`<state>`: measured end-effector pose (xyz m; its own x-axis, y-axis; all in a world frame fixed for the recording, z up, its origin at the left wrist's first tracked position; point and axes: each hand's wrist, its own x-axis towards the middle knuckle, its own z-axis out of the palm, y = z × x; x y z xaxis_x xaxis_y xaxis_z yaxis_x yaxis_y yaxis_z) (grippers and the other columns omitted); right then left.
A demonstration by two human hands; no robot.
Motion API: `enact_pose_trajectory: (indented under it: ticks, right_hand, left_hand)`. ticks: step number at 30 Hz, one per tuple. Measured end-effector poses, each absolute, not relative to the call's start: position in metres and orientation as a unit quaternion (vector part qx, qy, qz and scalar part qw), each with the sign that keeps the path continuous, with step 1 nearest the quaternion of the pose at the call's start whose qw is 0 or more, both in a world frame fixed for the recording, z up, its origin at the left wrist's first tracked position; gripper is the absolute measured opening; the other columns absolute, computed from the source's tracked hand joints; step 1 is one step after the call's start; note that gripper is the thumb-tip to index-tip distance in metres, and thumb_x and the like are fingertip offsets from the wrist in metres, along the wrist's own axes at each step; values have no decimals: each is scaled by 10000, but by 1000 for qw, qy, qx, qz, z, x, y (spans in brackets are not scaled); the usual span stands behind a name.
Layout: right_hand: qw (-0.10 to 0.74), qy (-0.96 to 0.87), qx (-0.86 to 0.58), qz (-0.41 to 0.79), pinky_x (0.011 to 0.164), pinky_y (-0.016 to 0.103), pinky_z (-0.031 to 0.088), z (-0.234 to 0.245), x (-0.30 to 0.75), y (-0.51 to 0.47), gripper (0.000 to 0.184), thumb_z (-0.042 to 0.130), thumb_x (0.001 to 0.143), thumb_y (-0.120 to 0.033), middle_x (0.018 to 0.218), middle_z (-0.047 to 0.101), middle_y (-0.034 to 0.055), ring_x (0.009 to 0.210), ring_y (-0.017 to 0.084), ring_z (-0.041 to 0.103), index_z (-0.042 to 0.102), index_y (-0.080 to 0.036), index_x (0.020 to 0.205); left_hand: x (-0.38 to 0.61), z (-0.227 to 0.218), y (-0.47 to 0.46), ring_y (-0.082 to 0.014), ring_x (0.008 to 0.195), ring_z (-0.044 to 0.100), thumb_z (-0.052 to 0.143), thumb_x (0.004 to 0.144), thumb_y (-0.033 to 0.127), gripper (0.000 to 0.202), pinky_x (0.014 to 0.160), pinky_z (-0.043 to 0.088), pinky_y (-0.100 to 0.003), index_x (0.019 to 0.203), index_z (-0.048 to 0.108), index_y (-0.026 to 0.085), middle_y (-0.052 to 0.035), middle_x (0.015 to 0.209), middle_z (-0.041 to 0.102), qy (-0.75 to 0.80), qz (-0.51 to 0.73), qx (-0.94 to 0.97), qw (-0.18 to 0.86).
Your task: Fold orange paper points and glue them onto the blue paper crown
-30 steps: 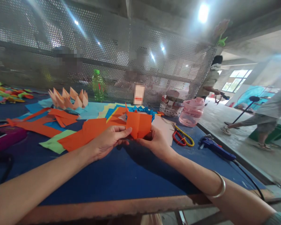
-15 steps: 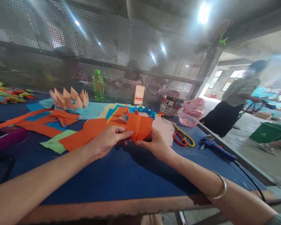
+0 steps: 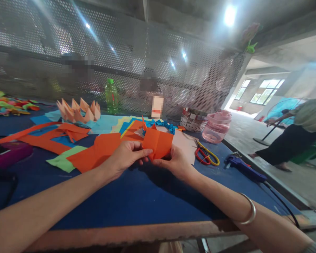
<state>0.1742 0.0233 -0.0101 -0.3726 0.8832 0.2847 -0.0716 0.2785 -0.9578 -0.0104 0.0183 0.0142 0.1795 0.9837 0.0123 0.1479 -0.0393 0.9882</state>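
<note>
A folded orange paper piece (image 3: 158,143) stands up between my hands, its upper edges pointing up and a small point showing at the left. My left hand (image 3: 126,160) pinches its left side with the fingertips. My right hand (image 3: 173,163) grips it from below on the right. Flat orange paper sheets (image 3: 94,151) lie just left of my left hand on the blue table (image 3: 121,200). A ring of blue folded paper units (image 3: 158,125) sits behind the orange piece, partly hidden by it.
Red-and-yellow-handled scissors (image 3: 206,156) and a blue glue gun (image 3: 243,168) with a black cord lie to the right. Behind stand a pink plastic jar (image 3: 216,127), a woven basket (image 3: 193,119), a green bottle (image 3: 111,95) and a peach paper crown (image 3: 79,112). A perforated metal screen (image 3: 173,70) rises beyond, and a person (image 3: 297,135) walks on the floor at right.
Both hands and the orange piece have shifted slightly right, and the piece tilts a little differently. The person on the floor has moved rightward.
</note>
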Motion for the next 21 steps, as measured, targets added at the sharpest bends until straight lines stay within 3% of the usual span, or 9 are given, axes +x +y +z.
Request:
enact_pose_trajectory:
  ticks: [9,14,18,21]
  right_hand:
    - [453,-642,-309,535,720,295,530,-11,175,24,541,881,597,-361,928,730,59,789,189,684,599,-160,1013]
    - [451,-628,-322,546,623,251,507,-8,175,22,592,885,592,-368,880,735,41,704,163,678,578,-169,1057]
    - [442,-638,-346,527,561,224,459,-4,177,21,530,826,669,-441,732,705,8,596,123,615,599,-159,1056]
    - [443,-646,-344,517,582,232,467,-3,177,22,465,800,682,-484,734,699,10,601,118,599,649,-155,972]
  left_hand:
    - [-7,14,17,-78,460,527,803,573,351,252,450,363,-189,638,655,157,35,498,631,464,409,594,514]
    - [-9,14,19,-85,487,548,820,549,346,260,493,400,-199,634,669,153,22,527,657,454,426,582,523]
    - [-11,15,20,-86,498,545,826,555,340,248,477,375,-195,636,685,152,17,535,658,452,435,577,523]
    - [-11,16,21,-88,507,549,831,557,339,250,494,391,-199,645,698,147,11,544,662,450,434,578,524]
